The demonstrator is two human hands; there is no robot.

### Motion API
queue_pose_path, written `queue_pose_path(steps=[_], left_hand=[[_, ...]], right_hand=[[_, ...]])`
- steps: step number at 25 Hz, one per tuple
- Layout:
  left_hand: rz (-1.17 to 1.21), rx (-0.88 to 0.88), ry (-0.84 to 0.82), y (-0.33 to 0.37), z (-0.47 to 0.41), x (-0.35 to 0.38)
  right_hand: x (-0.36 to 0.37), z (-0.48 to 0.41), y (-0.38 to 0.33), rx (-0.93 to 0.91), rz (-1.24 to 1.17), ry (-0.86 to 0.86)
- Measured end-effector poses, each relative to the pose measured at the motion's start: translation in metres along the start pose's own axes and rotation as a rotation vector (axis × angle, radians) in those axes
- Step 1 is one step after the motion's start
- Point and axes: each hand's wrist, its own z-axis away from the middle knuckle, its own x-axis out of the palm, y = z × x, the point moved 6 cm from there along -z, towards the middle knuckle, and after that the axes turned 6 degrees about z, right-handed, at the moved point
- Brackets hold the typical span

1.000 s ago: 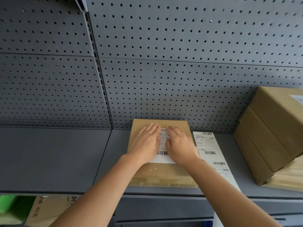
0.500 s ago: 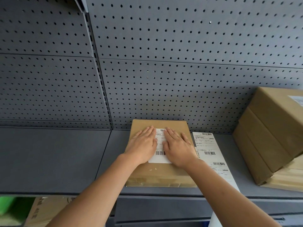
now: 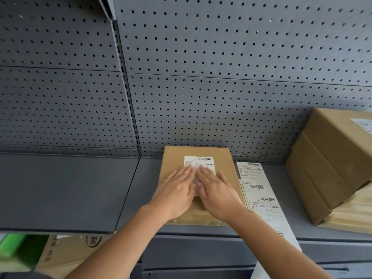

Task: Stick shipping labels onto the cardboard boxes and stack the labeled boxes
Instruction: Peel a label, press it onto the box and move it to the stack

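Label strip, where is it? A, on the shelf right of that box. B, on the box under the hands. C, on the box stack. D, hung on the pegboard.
A: the label strip lies flat on the shelf, just right of the box.

Label (image 3: pixel 200 165) on box (image 3: pixel 225 170); label strip (image 3: pixel 259 194) right.

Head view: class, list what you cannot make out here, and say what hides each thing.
1. Shipping label on the cardboard box: head view, lower half under the left hand and right hand; print too small.
2. Label strip: head view, lower end behind the right forearm.
3. Stack of boxes: head view, cut by the right edge.
4. Printed carton: head view, mostly hidden by the shelf.
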Motion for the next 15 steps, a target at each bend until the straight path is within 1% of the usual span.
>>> queue_pose_path(steps=[3, 5, 8, 12, 13, 15], left_hand=[[-0.056, 0.010, -0.009, 0.003, 0.008, 0.008], [-0.073, -0.010, -0.005, 0.001, 0.009, 0.008], [-0.074, -0.074, -0.021, -0.010, 0.013, 0.007], [-0.066, -0.175, -0.035, -0.030, 0.024, -0.002], [-0.049, -0.187, -0.024, -0.030, 0.027, -0.005], [-0.018, -0.151, 0.011, -0.015, 0.035, -0.008]], right_hand=[[0.009, 0.008, -0.007, -0.022, 0.050, -0.001], [0.010, 0.010, -0.002, -0.001, 0.073, 0.007], [0.005, 0.018, 0.017, 0.077, 0.080, 0.025], [0.000, 0.031, 0.045, 0.206, 0.059, -0.001], [-0.002, 0.035, 0.046, 0.215, 0.054, 0.010], [-0.005, 0.041, 0.034, 0.173, 0.048, 0.055]])
